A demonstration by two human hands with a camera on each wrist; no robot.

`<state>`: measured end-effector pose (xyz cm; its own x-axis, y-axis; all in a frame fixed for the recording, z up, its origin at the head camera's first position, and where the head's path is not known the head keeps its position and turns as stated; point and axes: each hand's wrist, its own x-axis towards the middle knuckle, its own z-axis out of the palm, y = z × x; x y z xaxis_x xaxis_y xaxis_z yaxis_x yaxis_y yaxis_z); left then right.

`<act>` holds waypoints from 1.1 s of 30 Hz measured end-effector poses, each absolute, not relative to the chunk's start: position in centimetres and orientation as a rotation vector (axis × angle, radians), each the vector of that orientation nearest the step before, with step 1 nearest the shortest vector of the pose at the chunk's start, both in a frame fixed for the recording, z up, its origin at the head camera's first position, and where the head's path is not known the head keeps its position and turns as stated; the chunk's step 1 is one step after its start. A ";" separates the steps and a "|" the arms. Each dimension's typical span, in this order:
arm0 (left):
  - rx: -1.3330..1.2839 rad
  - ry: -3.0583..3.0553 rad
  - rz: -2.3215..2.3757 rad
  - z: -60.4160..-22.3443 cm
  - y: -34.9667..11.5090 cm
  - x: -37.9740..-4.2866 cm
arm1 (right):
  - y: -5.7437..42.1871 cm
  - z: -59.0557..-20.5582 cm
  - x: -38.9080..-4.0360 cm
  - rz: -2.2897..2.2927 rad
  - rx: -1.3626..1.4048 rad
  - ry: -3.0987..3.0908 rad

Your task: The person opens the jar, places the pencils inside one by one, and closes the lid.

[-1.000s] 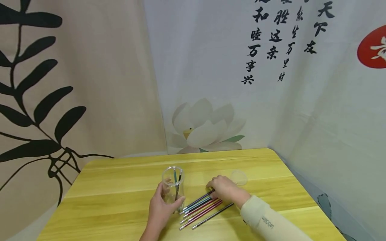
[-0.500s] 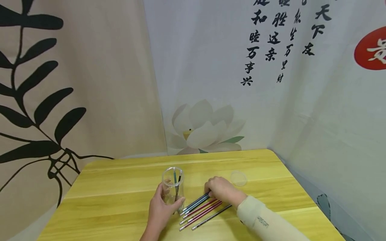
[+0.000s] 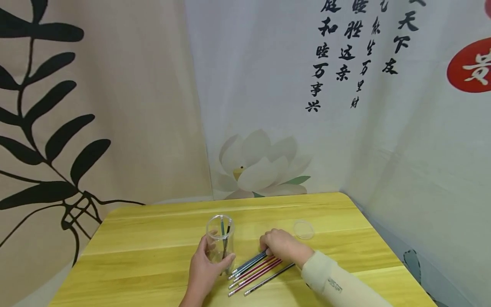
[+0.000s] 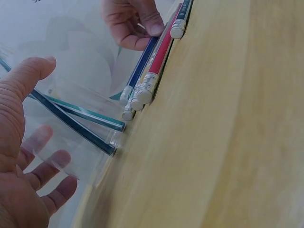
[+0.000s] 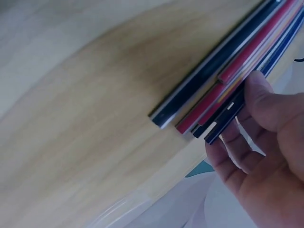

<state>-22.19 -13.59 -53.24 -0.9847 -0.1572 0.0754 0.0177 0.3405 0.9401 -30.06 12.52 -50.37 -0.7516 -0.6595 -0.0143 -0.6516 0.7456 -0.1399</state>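
Observation:
In the head view my left hand (image 3: pixel 205 269) holds a clear plastic cup (image 3: pixel 215 250) upright, thumb on the near side and fingers around the far side. Two dark and teal pencils (image 3: pixel 224 234) lean inside it. Right of the cup lies a slanted row of pencils (image 3: pixel 256 275), dark blue and red, white eraser ends toward the cup. My right hand (image 3: pixel 283 246) is at their far ends. Seen from the right wrist, its thumb and fingers pinch a dark blue pencil (image 5: pixel 227 114) at the row's edge. The left wrist view shows this blue pencil (image 4: pixel 142 64) beside the red ones.
A round clear lid (image 3: pixel 304 229) lies flat beyond my right hand. One dark pencil (image 3: pixel 270 279) lies slightly apart on the near side of the row. The yellow wooden table (image 3: pixel 153 251) ends at a printed cloth backdrop (image 3: pixel 264 85).
My right hand has shifted slightly left along the pencils, and its fingers have drawn in on the blue pencils' ends. The left hand and cup have stayed put. The head view has tilted slightly.

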 end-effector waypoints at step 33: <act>0.122 -2.460 -1.696 -53.4 -13.8 -22.1 | 14.5 -45.6 -29.0 -1.325 -0.654 3.115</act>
<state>-22.07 -13.83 -53.38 -0.9853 -0.1521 0.0774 0.0182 0.3570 0.9339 -28.97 14.45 -45.62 -0.8833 -0.2188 0.4145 -0.4504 0.6412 -0.6213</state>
